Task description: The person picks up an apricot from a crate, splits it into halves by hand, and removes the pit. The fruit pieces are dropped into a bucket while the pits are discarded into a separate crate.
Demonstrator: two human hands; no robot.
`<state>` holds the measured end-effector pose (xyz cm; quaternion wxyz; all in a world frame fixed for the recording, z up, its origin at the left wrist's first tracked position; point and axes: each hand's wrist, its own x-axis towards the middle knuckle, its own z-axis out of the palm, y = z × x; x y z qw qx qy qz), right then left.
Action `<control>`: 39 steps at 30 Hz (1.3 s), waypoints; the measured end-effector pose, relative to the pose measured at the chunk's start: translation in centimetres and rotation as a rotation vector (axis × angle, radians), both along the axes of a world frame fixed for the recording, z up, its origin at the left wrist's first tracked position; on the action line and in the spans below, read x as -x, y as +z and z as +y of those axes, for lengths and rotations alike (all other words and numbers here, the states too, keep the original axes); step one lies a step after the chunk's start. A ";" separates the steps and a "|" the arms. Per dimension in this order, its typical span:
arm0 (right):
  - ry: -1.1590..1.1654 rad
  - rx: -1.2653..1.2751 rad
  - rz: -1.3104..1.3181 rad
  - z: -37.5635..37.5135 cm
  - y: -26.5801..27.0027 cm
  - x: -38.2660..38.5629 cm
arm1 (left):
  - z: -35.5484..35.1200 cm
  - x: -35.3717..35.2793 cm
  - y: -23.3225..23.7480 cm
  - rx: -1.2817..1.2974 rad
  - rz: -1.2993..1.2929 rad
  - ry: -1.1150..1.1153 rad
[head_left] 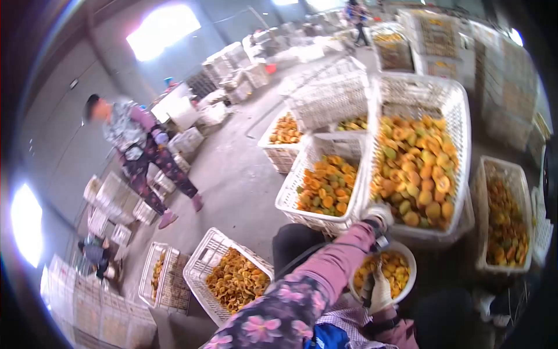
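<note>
My left hand (379,215), in a pale glove, is closed at the near corner of a large white plastic crate (459,110). That crate holds orange and greenish apricots (415,168). Below it, my right hand (381,292), also gloved, is over a round white bucket (411,269) of cut apricots. A dark, narrow tool (367,286) lies along the right hand, its tip hidden from this angle. Against the large crate's left side stands a smaller white crate (289,198) of apricot halves.
Another crate (200,256) of apricot halves is at lower left, a narrower one (484,215) at right. Stacked crates (500,87) rise behind. A person (136,139) walks on the concrete floor (238,168) at left; another person (96,256) is low down near stacked crates.
</note>
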<state>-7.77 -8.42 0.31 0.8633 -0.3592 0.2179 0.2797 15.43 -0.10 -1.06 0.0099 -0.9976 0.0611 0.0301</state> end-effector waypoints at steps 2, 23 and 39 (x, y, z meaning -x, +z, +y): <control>0.016 0.023 0.071 -0.7 1.1 0.0 | -1.4 1.3 6.3 0.064 0.374 0.118; -0.297 0.322 -0.416 -0.3 1.6 -0.5 | 1.1 15.4 -2.6 1.864 0.386 0.066; 0.024 1.043 -0.497 -0.8 1.9 -0.6 | -0.1 17.0 0.6 1.958 0.339 0.259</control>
